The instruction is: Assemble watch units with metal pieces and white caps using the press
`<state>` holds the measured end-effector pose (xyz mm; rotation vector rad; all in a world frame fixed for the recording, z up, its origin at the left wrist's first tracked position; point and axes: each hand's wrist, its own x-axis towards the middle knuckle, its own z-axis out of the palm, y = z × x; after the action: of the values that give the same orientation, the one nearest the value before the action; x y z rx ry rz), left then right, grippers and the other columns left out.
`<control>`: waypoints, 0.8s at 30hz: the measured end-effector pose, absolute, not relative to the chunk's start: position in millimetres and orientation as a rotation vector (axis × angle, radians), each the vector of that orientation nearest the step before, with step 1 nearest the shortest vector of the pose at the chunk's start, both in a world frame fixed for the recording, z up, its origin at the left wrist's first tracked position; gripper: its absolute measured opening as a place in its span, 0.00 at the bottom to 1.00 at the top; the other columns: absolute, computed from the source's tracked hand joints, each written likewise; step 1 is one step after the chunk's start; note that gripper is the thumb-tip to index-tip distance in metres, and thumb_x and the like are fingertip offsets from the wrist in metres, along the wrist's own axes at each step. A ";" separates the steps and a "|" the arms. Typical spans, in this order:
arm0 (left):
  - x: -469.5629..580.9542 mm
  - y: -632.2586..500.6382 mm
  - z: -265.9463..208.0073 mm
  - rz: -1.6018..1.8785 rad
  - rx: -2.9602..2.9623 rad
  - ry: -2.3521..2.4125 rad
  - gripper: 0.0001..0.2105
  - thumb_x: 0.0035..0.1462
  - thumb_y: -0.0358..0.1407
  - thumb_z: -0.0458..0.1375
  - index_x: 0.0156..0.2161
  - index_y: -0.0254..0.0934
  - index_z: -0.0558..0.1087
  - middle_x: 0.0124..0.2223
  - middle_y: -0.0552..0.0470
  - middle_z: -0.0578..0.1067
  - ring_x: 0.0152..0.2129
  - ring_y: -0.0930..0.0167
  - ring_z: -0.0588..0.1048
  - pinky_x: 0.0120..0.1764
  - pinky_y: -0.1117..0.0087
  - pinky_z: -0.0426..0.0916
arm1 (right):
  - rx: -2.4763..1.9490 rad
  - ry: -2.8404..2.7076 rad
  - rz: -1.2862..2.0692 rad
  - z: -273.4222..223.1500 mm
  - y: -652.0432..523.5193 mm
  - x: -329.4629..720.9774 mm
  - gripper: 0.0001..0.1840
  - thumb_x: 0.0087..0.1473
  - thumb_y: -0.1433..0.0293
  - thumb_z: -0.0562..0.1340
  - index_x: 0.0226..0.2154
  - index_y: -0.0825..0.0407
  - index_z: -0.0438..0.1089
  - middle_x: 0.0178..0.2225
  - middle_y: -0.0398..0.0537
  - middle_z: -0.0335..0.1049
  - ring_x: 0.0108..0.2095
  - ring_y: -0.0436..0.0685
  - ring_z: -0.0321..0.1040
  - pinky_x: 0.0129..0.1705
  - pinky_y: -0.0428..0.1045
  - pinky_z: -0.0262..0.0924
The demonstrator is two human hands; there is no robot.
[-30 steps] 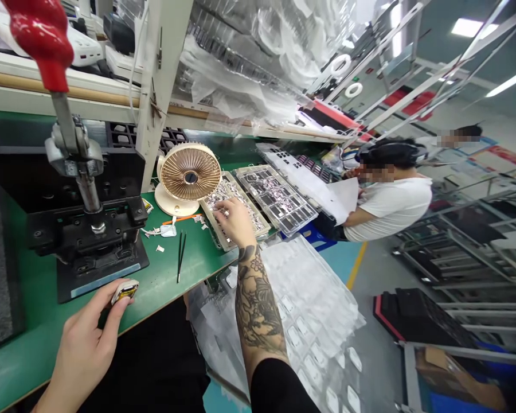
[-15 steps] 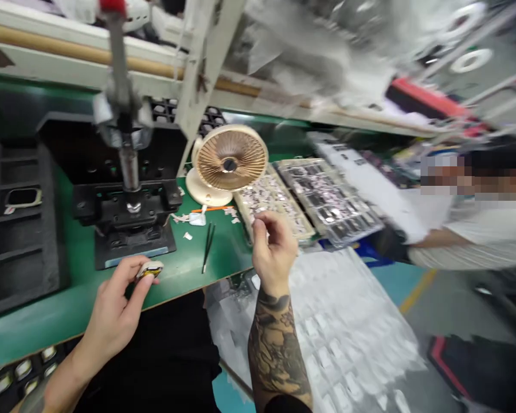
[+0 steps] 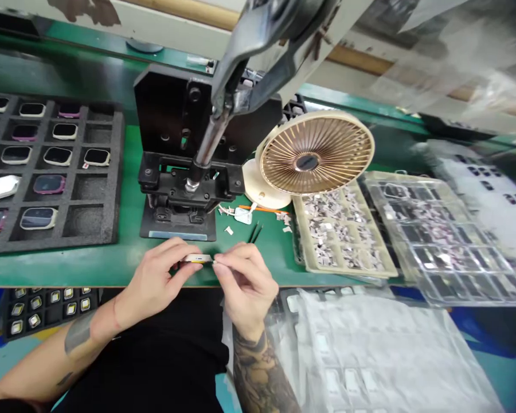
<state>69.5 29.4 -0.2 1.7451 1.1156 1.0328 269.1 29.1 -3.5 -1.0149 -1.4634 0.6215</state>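
Note:
My left hand pinches a smartwatch case edge-on between thumb and fingers, with a slot in its pale side facing me. Close against the right end of the case is my right hand, its thumb and forefinger closed on something too small to make out. Both hands are over the front edge of the green bench. Just behind them stands a black hand press with a metal lever. Black tweezers lie on the bench beyond my right hand, partly hidden by it.
On the left a grey foam tray holds several watches. A cream fan stands right of the press. Farther right are two compartment boxes, one beige and one clear, holding small parts. Plastic-wrapped trays lie below the bench.
My right hand has moved left from beside the parts box to the watch case. The case is now turned edge-on. My view has swung left, and the co-worker is out of sight.

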 end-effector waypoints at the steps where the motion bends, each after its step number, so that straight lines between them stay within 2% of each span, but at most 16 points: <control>1: 69.6 29.5 -0.5 1.035 1.746 1.115 0.05 0.77 0.33 0.64 0.53 0.42 0.81 0.45 0.53 0.80 0.40 0.70 0.78 0.44 0.70 0.70 | -1.012 -1.468 0.656 -3.4 30.6 266.1 0.14 0.64 0.77 0.73 0.46 0.41 0.87 0.36 0.43 0.77 0.36 0.53 0.74 0.37 0.50 0.72; 6: 68.6 29.9 -1.7 1.013 1.721 1.136 0.05 0.78 0.37 0.63 0.51 0.40 0.80 0.42 0.53 0.78 0.37 0.70 0.76 0.42 0.68 0.68 | -1.031 -1.549 0.744 -4.2 38.3 259.2 0.10 0.67 0.75 0.72 0.45 0.43 0.87 0.40 0.46 0.78 0.40 0.55 0.78 0.42 0.52 0.76; 9: 65.9 29.9 -1.9 0.952 1.689 1.118 0.09 0.80 0.40 0.60 0.47 0.39 0.78 0.40 0.53 0.76 0.36 0.70 0.73 0.40 0.67 0.66 | -0.999 -1.700 0.600 -4.0 39.4 262.9 0.12 0.69 0.75 0.70 0.50 0.44 0.85 0.44 0.48 0.81 0.43 0.56 0.80 0.44 0.54 0.77; 12: 62.3 30.6 -2.0 0.940 1.613 1.093 0.14 0.81 0.44 0.57 0.42 0.39 0.74 0.35 0.55 0.72 0.32 0.70 0.68 0.38 0.67 0.63 | -0.902 -1.998 0.339 -3.1 38.1 269.1 0.21 0.68 0.69 0.73 0.62 0.49 0.79 0.50 0.56 0.83 0.49 0.63 0.81 0.49 0.59 0.78; 14: 59.9 31.9 -2.0 0.935 1.582 1.088 0.17 0.81 0.45 0.56 0.38 0.39 0.71 0.33 0.56 0.69 0.30 0.71 0.66 0.36 0.67 0.62 | -0.874 -2.127 0.212 -2.9 38.1 272.1 0.27 0.67 0.68 0.75 0.65 0.53 0.75 0.51 0.59 0.84 0.51 0.66 0.81 0.49 0.61 0.79; 15: 58.7 32.6 -2.0 0.928 1.585 1.089 0.18 0.81 0.46 0.56 0.38 0.39 0.70 0.33 0.56 0.69 0.30 0.71 0.66 0.36 0.67 0.62 | -0.869 -2.151 0.180 -2.9 38.6 272.7 0.28 0.67 0.69 0.75 0.65 0.54 0.75 0.50 0.59 0.84 0.51 0.65 0.81 0.49 0.60 0.79; 19: 53.0 32.3 -1.8 0.896 1.672 1.102 0.16 0.80 0.44 0.57 0.38 0.39 0.73 0.34 0.55 0.73 0.31 0.70 0.70 0.37 0.68 0.65 | -0.837 -2.159 0.156 -3.2 37.9 269.5 0.24 0.68 0.71 0.73 0.64 0.55 0.75 0.49 0.57 0.85 0.49 0.63 0.82 0.51 0.59 0.80; 24: 49.3 25.1 -2.7 0.976 1.681 1.198 0.08 0.74 0.41 0.65 0.45 0.40 0.83 0.38 0.53 0.84 0.33 0.69 0.79 0.40 0.69 0.74 | -0.985 -2.069 0.209 -6.9 16.2 271.4 0.27 0.72 0.63 0.70 0.69 0.48 0.72 0.56 0.54 0.84 0.57 0.61 0.82 0.57 0.57 0.80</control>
<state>49.3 25.1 -2.7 1.6810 1.1978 0.9763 271.4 16.2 -6.9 -0.9848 -2.0685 0.2086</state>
